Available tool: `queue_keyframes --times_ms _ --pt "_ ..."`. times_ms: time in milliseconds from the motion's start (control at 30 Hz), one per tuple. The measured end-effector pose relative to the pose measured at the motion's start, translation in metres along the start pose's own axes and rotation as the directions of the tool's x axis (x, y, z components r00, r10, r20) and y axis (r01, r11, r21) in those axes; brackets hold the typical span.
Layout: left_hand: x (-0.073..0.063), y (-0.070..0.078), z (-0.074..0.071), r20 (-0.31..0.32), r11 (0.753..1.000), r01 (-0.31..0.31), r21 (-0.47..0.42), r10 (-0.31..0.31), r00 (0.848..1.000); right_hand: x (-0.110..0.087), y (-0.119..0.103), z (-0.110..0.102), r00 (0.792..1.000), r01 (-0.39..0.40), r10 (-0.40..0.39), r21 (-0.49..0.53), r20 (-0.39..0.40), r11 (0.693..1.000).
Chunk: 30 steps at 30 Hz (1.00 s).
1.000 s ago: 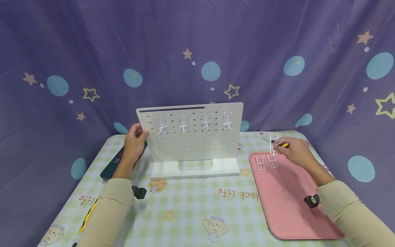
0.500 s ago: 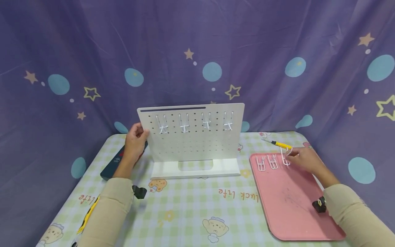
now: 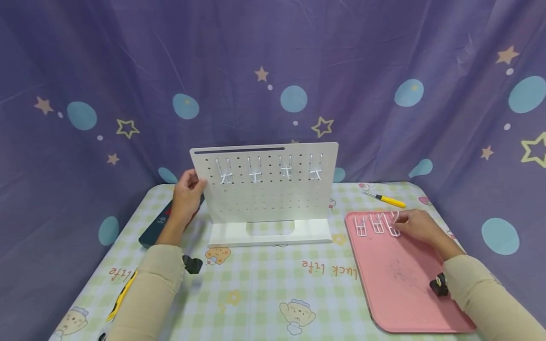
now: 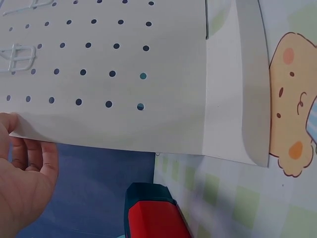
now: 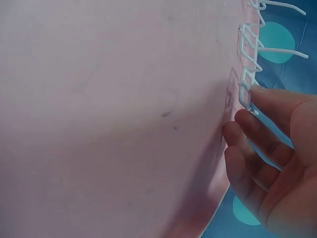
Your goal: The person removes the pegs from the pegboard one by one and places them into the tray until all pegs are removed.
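My left hand [image 3: 186, 201] grips the left edge of a white pegboard [image 3: 264, 203] on a stand. In the left wrist view the thumb lies on the board's front and the fingers [image 4: 33, 153] curl behind its edge. Several white wire hooks [image 3: 255, 176] hang in a row across the board's upper part. Over on the pink tray [image 3: 409, 293], my right hand [image 3: 418, 226] pinches a white wire hook [image 3: 391, 226] at the far rim. Thumb and forefinger meet on its frame in the right wrist view [image 5: 244, 91]. Two similar hooks [image 3: 360, 227] stand beside it, to the left.
Behind the tray lies a yellow-handled screwdriver [image 3: 391, 201]. A dark case with red on it [image 3: 155, 229] sits behind my left forearm. Part of a yellow and black tool [image 3: 121, 298] shows beside my left sleeve. A purple curtain [image 3: 213, 61] closes off the back.
My right hand has lowered the hook from above the tray's far edge onto the tray, right of the other two. The screwdriver has come into full view. My left hand stays put.
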<state>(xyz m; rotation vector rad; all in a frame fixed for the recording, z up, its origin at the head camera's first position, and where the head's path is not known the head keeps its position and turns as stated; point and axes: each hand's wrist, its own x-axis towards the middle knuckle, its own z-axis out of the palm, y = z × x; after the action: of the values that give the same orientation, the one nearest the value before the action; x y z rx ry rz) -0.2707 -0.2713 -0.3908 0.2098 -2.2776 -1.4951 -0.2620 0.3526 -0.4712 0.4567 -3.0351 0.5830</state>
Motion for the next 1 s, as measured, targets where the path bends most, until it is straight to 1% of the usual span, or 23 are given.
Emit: queue_keyframes --times_ms 267,600,700,800,900,1000 --pt "0.000 -0.001 0.000 0.002 1.000 0.008 0.000 -0.008 1.000 -0.001 0.002 0.000 0.998 -0.053 0.053 -0.002 0.039 0.999" --pt "0.002 0.000 -0.001 0.009 1.000 0.010 0.014 -0.010 1.000 -0.005 0.001 -0.009 0.997 -0.057 0.058 -0.007 0.059 0.998" --pt "0.002 0.000 0.000 0.005 1.000 0.008 0.018 -0.008 1.000 -0.007 0.001 -0.016 0.997 -0.046 0.046 -0.013 0.063 0.999" --pt "0.001 0.000 0.000 0.005 1.000 0.004 0.006 -0.004 1.000 -0.007 -0.002 -0.028 0.998 -0.026 0.026 -0.009 0.056 1.000" --pt "0.000 0.000 0.000 0.005 1.000 0.000 0.001 0.000 1.000 -0.005 -0.008 -0.042 1.000 0.008 -0.007 -0.020 0.030 1.000" --pt "0.000 -0.001 0.000 0.005 1.000 -0.006 -0.001 0.006 1.000 -0.002 -0.019 -0.055 0.999 0.040 -0.040 -0.044 0.002 0.998"
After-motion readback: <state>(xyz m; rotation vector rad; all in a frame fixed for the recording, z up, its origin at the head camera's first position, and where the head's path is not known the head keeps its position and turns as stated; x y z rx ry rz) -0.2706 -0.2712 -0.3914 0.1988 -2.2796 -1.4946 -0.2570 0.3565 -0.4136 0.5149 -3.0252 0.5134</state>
